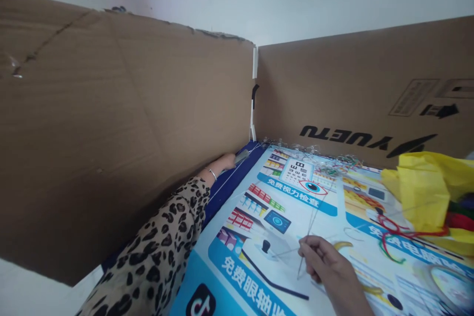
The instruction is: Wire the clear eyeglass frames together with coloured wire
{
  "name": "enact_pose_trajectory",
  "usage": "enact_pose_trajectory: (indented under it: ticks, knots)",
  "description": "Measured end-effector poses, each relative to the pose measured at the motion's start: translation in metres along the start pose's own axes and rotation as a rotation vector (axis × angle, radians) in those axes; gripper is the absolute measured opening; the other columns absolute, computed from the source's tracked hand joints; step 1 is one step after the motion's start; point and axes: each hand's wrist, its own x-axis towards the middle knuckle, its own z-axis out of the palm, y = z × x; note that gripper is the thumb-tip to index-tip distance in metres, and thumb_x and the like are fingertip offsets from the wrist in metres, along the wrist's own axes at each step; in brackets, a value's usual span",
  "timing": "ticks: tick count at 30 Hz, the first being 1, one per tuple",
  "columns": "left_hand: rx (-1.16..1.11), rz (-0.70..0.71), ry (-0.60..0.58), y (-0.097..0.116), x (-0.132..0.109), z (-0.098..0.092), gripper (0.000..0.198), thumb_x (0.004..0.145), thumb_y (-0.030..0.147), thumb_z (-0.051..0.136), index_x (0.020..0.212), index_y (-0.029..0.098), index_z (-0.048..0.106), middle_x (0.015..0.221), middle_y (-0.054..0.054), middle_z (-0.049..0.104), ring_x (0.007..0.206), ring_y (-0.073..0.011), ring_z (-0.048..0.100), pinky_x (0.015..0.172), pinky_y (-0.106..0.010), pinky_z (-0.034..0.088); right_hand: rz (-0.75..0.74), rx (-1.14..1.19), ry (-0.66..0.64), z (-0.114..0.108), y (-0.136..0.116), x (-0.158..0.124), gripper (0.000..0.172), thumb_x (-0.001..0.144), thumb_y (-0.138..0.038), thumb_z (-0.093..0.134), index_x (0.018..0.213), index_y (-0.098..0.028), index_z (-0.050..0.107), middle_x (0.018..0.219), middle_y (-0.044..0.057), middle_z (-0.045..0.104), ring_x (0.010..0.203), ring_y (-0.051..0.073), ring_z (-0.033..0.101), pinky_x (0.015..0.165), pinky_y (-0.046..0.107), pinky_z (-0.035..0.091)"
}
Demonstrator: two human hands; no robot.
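Observation:
At the foot of the left cardboard panel, my left hand [224, 162] reaches out on the blue strip beside the printed sheet. Its fingers are closed around a small grey, flat thing [242, 157] whose kind I cannot make out. Thin pale strands run along the strip there. My right hand [326, 262] is over the front part of the printed sheet [237, 237], thumb and fingers pinched together. From that pinch, thin wire-like strands [312, 217] stick out upward, to the left and downward.
Two tall cardboard panels, left [177, 89] and right [333, 89], meet in a corner behind the sheet. Tangled thin strands [333, 165] lie along the back edge. On the right are a yellow bag [425, 187], red cord [400, 229] and a clear round thing [450, 281].

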Motion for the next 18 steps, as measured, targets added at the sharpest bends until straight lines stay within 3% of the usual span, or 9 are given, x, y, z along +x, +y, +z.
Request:
enact_pose_trajectory:
  ticks: [12,16,18]
  knots:
    - [0.194,-0.071,0.001,0.018,-0.008,-0.012,0.033,0.084,0.035,0.053,0.110,0.014,0.054,0.111,-0.010,0.056,0.098,-0.0199,0.056,0.083,-0.039,0.048,-0.001,0.023,-0.007,0.000,-0.001,0.001,0.031,0.068,-0.050,0.060,0.073,-0.019,0.059,0.056,-0.002,0.053,0.048,0.011,0.042,0.045,0.022,0.034]
    - [0.181,-0.023,0.114,0.030,0.003,-0.024,0.040,0.079,0.043,0.057,0.103,0.011,0.061,0.108,-0.019,0.059,0.102,-0.0271,0.055,0.084,-0.037,0.046,0.012,0.026,-0.009,0.001,-0.002,0.001,0.032,0.069,-0.051,0.060,0.073,-0.020,0.059,0.053,-0.002,0.051,0.048,0.011,0.042,0.045,0.022,0.034]
    - [0.169,0.017,0.184,0.040,0.015,-0.026,0.040,0.081,0.042,0.054,0.107,0.011,0.058,0.112,-0.018,0.057,0.104,-0.0261,0.054,0.087,-0.038,0.045,0.004,0.027,0.001,0.002,0.000,0.001,0.033,0.067,-0.052,0.061,0.074,-0.019,0.059,0.059,-0.001,0.055,0.048,0.011,0.043,0.044,0.023,0.034]
